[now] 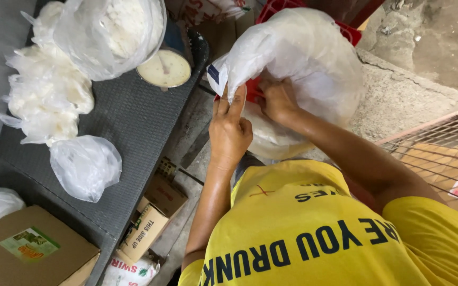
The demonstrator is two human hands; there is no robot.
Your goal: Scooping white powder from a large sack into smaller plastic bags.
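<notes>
I hold a big clear plastic bag (303, 58) with white contents in front of my chest, over a red crate (351, 33). My left hand (230, 127) pinches the bag's folded edge at its left side, fingers closed on the plastic. My right hand (278, 98) is closed on the bag's mouth just right of that, partly hidden under the film. I am wearing a yellow shirt (314, 233), which fills the lower part of the view.
A dark woven table (128, 116) at left carries a pile of small filled clear bags (46, 90), one single bag (85, 167), a large bag of white stuff (112, 32) on a dial scale (164, 69). Cardboard boxes (27, 249) lie lower left. A wire mesh frame (441, 148) stands at right.
</notes>
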